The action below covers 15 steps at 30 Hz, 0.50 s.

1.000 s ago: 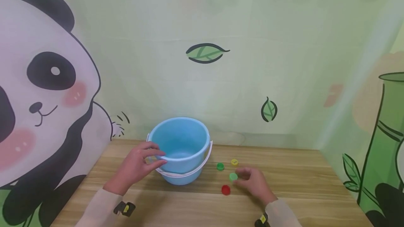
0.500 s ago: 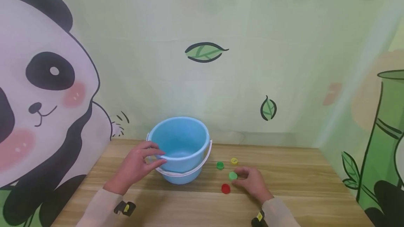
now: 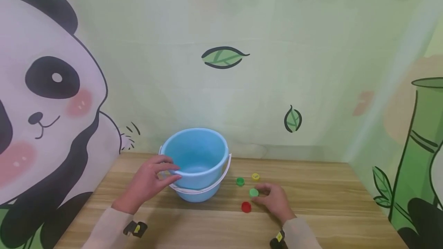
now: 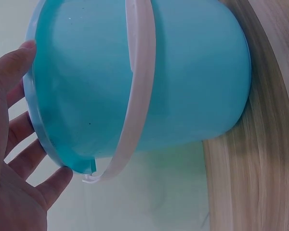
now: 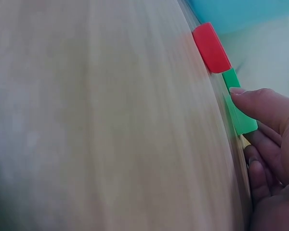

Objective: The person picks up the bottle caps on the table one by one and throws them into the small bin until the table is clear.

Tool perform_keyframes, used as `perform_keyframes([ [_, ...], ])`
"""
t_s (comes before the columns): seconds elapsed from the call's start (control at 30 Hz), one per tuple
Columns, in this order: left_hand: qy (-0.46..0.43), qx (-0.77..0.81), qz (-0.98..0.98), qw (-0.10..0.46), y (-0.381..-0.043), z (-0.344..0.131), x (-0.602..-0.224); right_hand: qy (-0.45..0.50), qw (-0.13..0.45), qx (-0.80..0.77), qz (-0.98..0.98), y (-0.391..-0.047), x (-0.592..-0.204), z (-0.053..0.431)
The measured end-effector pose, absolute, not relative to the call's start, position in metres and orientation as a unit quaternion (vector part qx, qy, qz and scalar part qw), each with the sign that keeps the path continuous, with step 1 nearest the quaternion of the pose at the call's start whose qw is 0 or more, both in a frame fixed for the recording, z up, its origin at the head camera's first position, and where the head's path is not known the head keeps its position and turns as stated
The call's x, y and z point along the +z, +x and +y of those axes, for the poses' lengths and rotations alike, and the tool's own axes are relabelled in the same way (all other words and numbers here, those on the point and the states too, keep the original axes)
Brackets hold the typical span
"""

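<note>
A light blue bucket (image 3: 195,183) with a white handle (image 4: 142,86) stands upright at the middle left. My left hand (image 3: 150,180) holds its near left rim, thumb on the outer side and fingers over the edge; the left wrist view shows the fingers partly behind the rim. To the bucket's right, my right hand (image 3: 275,201) pinches a light green bottle cap (image 3: 253,192) low at the table, thumb on its near side and fingers on the far side. A red cap (image 3: 246,207), a dark green cap (image 3: 240,181) and a yellow cap (image 3: 255,176) lie around it.
All of it stands on a wood-grain table (image 3: 318,187). Behind the table rises a pale green backdrop (image 3: 263,87) printed with a panda and leaves. The bucket's handle hangs down across its front.
My right hand has shifted slightly left, bringing thumb and fingers round the light green cap. The left hand keeps its place on the bucket rim. The head view has turned a little.
</note>
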<state>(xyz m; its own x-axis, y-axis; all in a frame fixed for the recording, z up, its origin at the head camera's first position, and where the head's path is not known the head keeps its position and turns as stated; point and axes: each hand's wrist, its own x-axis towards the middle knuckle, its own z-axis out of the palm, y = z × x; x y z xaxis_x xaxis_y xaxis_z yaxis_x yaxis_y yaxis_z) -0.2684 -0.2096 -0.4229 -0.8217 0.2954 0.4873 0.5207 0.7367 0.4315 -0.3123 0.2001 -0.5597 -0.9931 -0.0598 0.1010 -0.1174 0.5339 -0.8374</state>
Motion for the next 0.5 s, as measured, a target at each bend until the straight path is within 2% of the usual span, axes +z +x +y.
perform_keyframes([
  [0.5, -0.225, -0.285, -0.911, 0.198, -0.2687, -0.2103, -0.4225, 0.035, 0.012, 0.493, -0.869, -0.3105, -0.5582, 0.196],
])
